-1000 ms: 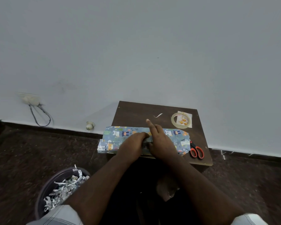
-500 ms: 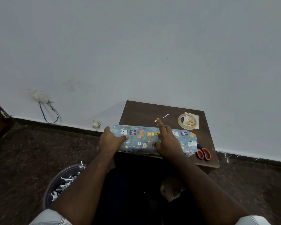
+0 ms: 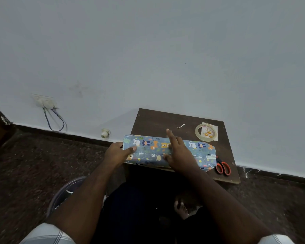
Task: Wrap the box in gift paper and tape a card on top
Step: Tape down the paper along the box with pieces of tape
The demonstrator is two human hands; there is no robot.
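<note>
A pale wall (image 3: 148,50) fills the upper frame; below it the dark floor (image 3: 33,164) runs across, with a small brown surface (image 3: 157,120) right of centre. Across the near edge of that surface lies the box (image 3: 151,148), already covered in blue animal-print gift paper, its left end overhanging the surface's left edge. The left hand (image 3: 116,154) grips that overhanging end, thumb on top. The right hand (image 3: 180,152) rests on the middle of the box with fingers spread and straight, index finger lifted. At lower left a bin (image 3: 63,192) peeks out beside the forearm. The tape roll (image 3: 203,132) sits upper right on the surface, on a small card (image 3: 215,127); the scissors (image 3: 223,167) lie just beside the box's crumpled right end.

Risks as I judge them: the overhanging box could tip off if the pressing hand lifts, and the paper seam may spring open before tape reaches it.
</note>
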